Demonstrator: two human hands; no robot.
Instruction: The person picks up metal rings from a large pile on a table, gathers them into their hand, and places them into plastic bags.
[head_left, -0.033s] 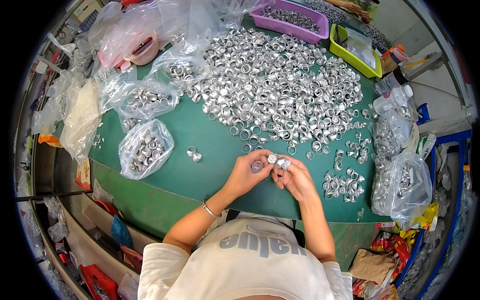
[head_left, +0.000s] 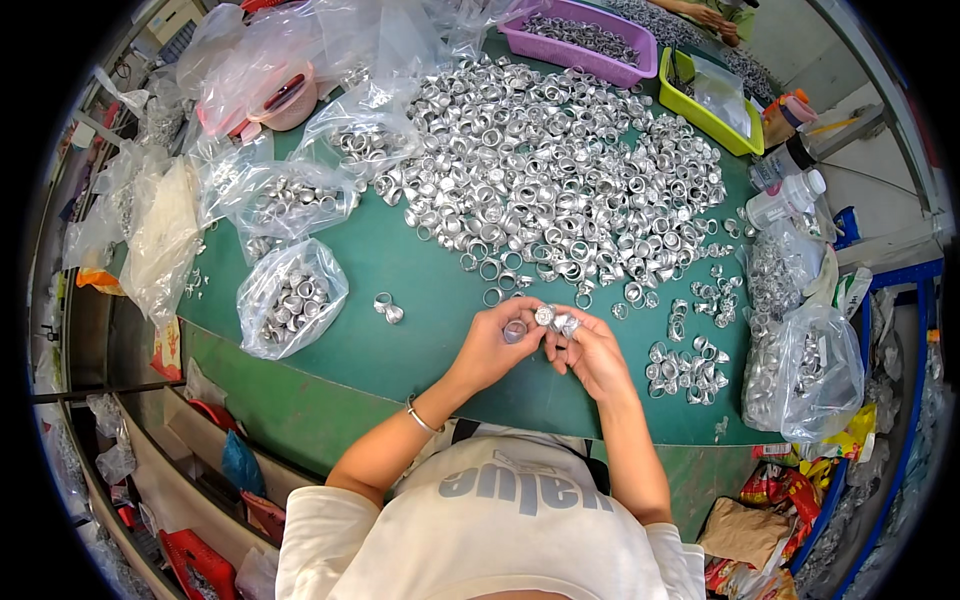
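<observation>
Silver-coloured metal rings (head_left: 545, 316) are pinched between my two hands just in front of a large ring pile (head_left: 560, 170). My left hand (head_left: 492, 348) is closed, with a ring (head_left: 514, 331) at its fingers and another ring at its fingertips. My right hand (head_left: 594, 358) is closed round a few more rings (head_left: 566, 326); its fingertips meet those of the left hand. How many rings each hand holds is partly hidden by the fingers. Two rings (head_left: 387, 308) lie on the green table left of my hands, and a small group of rings (head_left: 687, 370) lies to the right.
Left on the table (head_left: 420, 350) stands an open clear bag of rings (head_left: 292, 300), with more bags behind. A purple basket (head_left: 580, 45) and a yellow-green tray (head_left: 712, 105) stand at the back. Ring-filled bags (head_left: 800, 375) and bottles (head_left: 788, 200) line the right edge.
</observation>
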